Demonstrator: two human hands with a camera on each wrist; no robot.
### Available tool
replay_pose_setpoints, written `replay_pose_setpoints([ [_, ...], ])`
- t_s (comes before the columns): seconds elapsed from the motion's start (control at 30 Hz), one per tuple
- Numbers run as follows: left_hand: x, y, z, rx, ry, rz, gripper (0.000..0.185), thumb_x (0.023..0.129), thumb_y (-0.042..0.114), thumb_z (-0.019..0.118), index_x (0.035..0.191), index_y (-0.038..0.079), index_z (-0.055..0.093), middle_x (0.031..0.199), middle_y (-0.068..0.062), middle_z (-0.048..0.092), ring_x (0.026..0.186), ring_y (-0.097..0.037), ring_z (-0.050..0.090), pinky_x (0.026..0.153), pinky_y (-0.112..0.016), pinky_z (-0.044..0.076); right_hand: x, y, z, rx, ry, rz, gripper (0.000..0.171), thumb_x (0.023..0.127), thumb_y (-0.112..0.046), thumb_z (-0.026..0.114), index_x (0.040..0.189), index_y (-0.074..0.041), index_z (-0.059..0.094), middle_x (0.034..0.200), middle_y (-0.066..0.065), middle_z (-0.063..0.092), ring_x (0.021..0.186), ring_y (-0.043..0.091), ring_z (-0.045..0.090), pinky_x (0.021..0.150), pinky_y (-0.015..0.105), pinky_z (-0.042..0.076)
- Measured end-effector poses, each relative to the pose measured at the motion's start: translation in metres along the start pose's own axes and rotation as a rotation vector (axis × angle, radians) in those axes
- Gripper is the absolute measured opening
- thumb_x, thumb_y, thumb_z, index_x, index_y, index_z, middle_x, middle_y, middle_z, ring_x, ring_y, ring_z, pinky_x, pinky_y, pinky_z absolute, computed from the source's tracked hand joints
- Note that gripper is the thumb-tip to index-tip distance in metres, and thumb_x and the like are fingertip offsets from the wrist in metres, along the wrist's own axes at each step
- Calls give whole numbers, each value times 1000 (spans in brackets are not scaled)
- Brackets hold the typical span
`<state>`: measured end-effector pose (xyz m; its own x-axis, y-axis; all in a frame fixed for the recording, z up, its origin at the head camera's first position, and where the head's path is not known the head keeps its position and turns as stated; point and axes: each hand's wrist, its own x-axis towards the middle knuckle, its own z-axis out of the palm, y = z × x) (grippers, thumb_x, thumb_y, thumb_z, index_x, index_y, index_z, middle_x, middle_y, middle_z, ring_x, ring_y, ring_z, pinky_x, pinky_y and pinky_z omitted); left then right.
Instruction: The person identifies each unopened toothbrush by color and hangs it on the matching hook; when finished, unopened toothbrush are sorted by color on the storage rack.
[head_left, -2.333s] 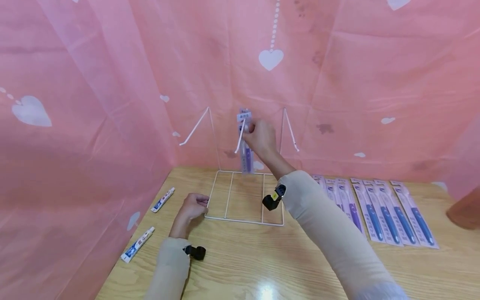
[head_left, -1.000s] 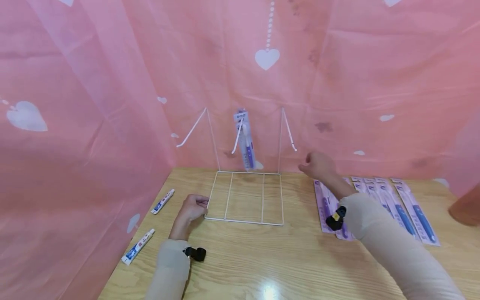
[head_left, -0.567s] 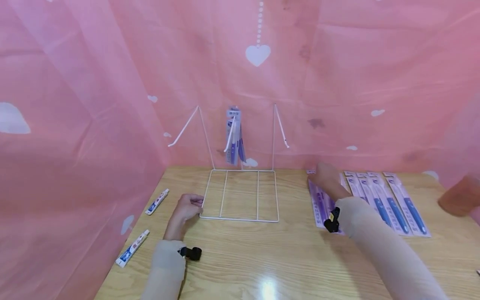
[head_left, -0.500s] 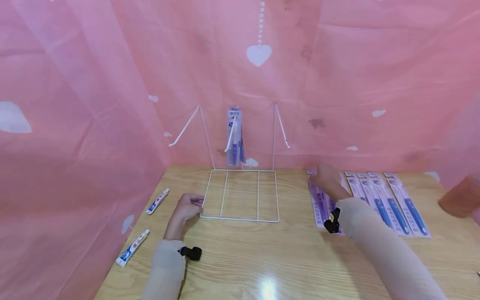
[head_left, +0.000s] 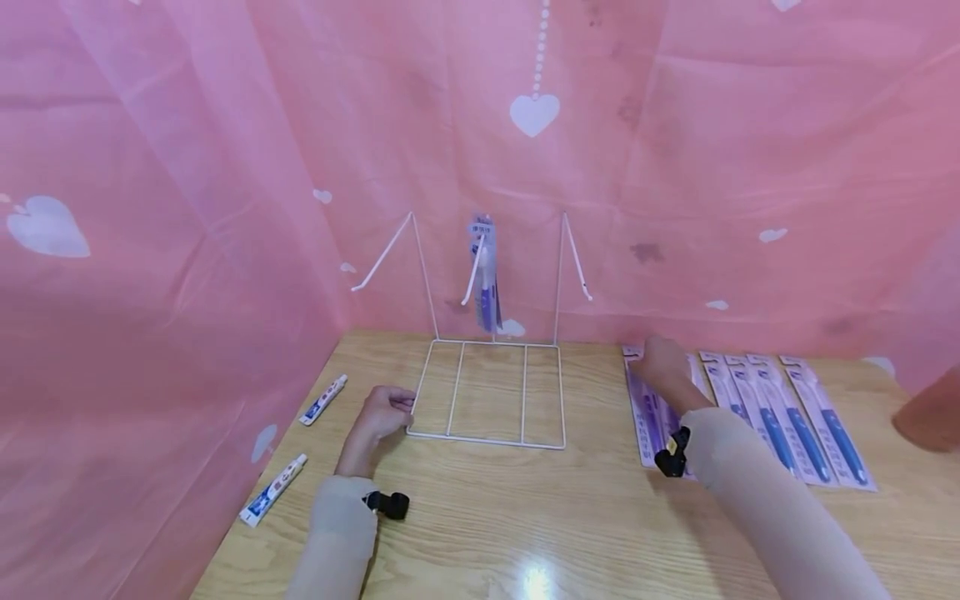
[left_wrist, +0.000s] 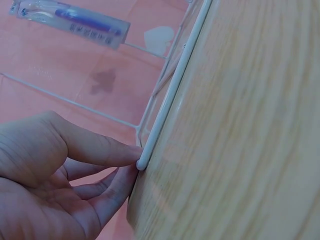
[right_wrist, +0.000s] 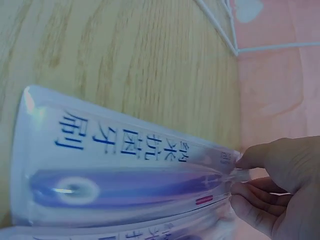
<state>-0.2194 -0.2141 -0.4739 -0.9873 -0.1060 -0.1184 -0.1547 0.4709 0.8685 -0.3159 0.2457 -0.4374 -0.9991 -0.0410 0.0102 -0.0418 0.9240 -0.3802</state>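
A white wire rack (head_left: pixel 487 440) with three prongs stands on the wooden table. My left hand (head_left: pixel 382 412) pinches its front left corner, thumb and fingertips meeting on the wire (left_wrist: pixel 165 112) in the left wrist view. From the middle prong hang packaged toothbrushes (head_left: pixel 487 287) with purple handles. On the right, my right hand (head_left: pixel 663 367) pinches the upper end of a purple toothbrush pack (right_wrist: pixel 125 190) between thumb and fingers. That pack lies leftmost in the row, close beside another purple one, and the hand covers part of both.
Several blue-handled toothbrush packs (head_left: pixel 791 425) lie side by side to the right. Two toothpaste tubes (head_left: pixel 324 400) lie near the table's left edge. A brown rounded object (head_left: pixel 930 417) stands at the far right. Pink cloth (head_left: pixel 675 167) with white hearts hangs behind the table.
My right hand has left the pack on the middle prong, which now hangs free, and moved right and down to the purple packs. The left hand stays at the rack's corner.
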Motion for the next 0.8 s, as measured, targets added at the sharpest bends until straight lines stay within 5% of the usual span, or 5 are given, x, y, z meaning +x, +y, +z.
replay_pose_setpoints([
  [0.4, -1, -1, 1, 15, 10, 19, 43, 68, -19, 64, 110, -11, 68, 90, -14, 67, 82, -23, 62, 74, -30, 55, -21, -54, -34, 52, 173, -223, 33, 77, -8, 62, 53, -12, 39, 48, -2, 36, 45, 15, 34, 42, 29, 27],
  [0.8, -2, 1, 1, 3, 12, 21, 42, 68, -19, 64, 110, -12, 68, 90, -15, 67, 83, -23, 62, 75, -31, 54, -66, -136, -56, 110, 322, -470, 23, 87, -8, 64, 66, -7, 54, 56, 1, 47, 47, 14, 44, 42, 26, 33],
])
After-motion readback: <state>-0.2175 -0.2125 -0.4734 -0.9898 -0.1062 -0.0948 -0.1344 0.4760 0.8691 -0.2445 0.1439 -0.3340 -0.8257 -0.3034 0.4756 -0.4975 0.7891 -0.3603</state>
